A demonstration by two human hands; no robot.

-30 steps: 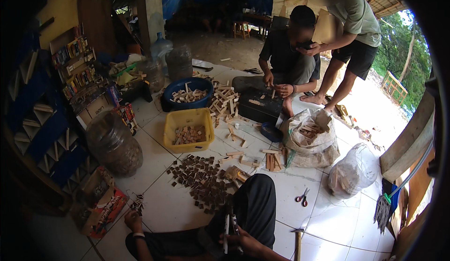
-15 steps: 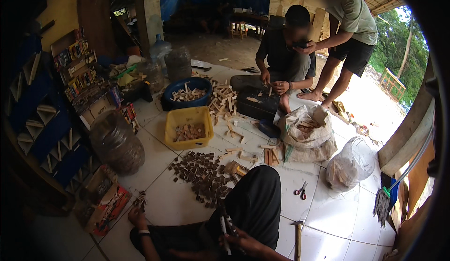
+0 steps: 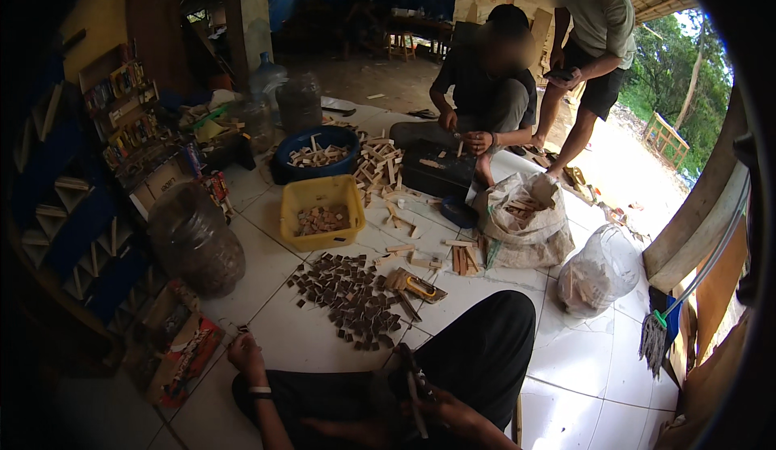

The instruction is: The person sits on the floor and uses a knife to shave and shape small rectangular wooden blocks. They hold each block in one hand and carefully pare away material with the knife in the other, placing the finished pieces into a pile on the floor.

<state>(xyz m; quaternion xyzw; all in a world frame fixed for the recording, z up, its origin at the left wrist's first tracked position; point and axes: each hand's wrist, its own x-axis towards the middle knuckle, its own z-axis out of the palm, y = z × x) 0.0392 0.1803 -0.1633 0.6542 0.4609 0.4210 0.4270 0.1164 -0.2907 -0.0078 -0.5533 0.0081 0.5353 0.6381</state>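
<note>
My left hand (image 3: 246,357) is closed at the left, fingertips together around something small and pale that I cannot make out. A band circles that wrist. My right hand (image 3: 444,409) is closed on a long dark tool with a pale strip (image 3: 416,381), held over my lap; its kind is unclear in the shade. In front of my legs lies a spread heap of small dark square pieces (image 3: 347,300). Beside the heap, near my raised knee, rests a yellow-and-dark hand tool (image 3: 416,285).
Beyond the heap stand a yellow basin (image 3: 323,240) and a blue tub (image 3: 317,163) of wood pieces. An open box (image 3: 182,361) lies near my left hand. A sack (image 3: 525,223) and plastic bag (image 3: 596,272) stand right. One person (image 3: 493,86) sits working; another (image 3: 594,46) stands.
My raised knee has swung right, covering the scissors and most of the hammer and exposing the yellow-and-dark tool. My right hand and its tool shifted right. The standing person lowered a dark handheld object.
</note>
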